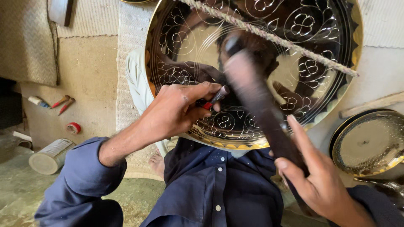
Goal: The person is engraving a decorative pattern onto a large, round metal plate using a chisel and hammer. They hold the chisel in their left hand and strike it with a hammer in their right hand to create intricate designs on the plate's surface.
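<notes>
Left hand fingers pinched the short chisel on the engraved brass tray; right hand gripped the blurred hammer. Tray judged stiff, heavy, slippery; best held by rim.

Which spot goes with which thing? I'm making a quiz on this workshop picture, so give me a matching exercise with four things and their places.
Things:
1. chisel
2. hammer
3. tin can
4. rope

Places:
A. lying on the floor at left
B. stretched across the engraved tray
C. gripped in the right hand
D. pinched in the left hand

Pairs: 1-D, 2-C, 3-A, 4-B
</notes>
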